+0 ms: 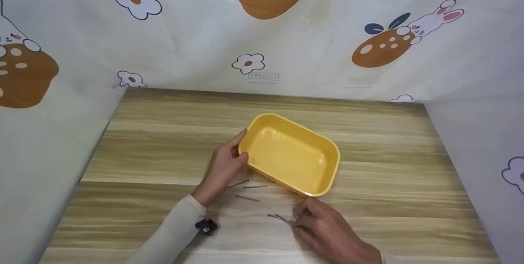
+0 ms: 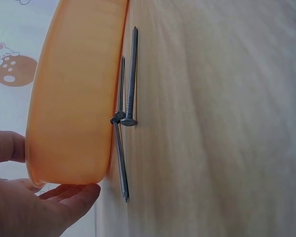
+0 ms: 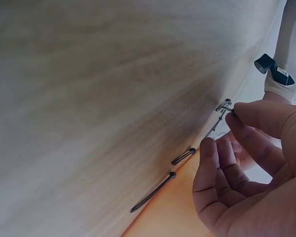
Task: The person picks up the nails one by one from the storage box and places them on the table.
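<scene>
A yellow rectangular plastic container [image 1: 292, 155] stands on the wooden table, its long sides slanting. My left hand [image 1: 225, 165] grips its left end, thumb by the rim; in the left wrist view the fingers lie beneath the end wall. Beside the container's near wall lie three nails [image 2: 131, 79], dark grey with flat heads. My right hand [image 1: 327, 225] is just in front of the container's near corner. In the right wrist view its thumb and index finger pinch a nail [image 3: 229, 109], mostly hidden by the fingertips. Another nail [image 1: 272, 215] lies at these fingertips.
The wood-grain table [image 1: 163, 149] is bounded by a patterned sheet [image 1: 196, 43] at the back and sides. A small dark device [image 1: 206, 226] is strapped at the left wrist. More nails [image 3: 153, 192] lie along the container's wall in the right wrist view.
</scene>
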A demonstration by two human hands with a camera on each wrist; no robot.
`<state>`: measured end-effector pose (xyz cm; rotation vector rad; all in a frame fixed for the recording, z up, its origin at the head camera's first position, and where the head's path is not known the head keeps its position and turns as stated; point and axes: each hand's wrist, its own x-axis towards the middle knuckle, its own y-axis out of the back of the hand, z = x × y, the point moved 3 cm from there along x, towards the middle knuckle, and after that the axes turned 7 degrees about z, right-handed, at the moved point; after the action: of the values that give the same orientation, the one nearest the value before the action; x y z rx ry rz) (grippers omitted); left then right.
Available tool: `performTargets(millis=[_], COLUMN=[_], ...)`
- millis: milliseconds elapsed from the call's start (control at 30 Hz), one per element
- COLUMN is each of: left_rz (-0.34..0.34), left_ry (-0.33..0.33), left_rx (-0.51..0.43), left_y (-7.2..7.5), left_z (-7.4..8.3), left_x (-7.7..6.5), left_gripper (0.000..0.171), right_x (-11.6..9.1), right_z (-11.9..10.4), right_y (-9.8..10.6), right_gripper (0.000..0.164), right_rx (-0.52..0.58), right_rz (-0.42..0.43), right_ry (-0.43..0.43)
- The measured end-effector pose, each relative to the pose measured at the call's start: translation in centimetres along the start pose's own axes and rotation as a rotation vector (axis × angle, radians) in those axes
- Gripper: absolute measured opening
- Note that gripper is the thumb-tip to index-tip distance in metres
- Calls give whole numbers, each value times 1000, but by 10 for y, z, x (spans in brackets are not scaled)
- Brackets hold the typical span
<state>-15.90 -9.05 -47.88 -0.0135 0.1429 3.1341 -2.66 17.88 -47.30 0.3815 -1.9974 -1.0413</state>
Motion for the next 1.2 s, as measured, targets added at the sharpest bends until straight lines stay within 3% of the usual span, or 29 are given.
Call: performTargets(millis=[633,933,1200], left_rz=[-16,-10,-4], left_ry=[-10,6,6], left_rx=[-29,-20,-55], left_y=[-1,0,1], left_z=[-2,-1,-2], left_x=[1,0,0], left_gripper=[69,70,69], right_x=[-1,-1,0], right_z=[1,1,2], right_y=[0,0,7], right_gripper=[13,15,15], right_rx=[-74,-90,-61], right_rz=[-51,-66,-30], right_ry=[2,-36,-74])
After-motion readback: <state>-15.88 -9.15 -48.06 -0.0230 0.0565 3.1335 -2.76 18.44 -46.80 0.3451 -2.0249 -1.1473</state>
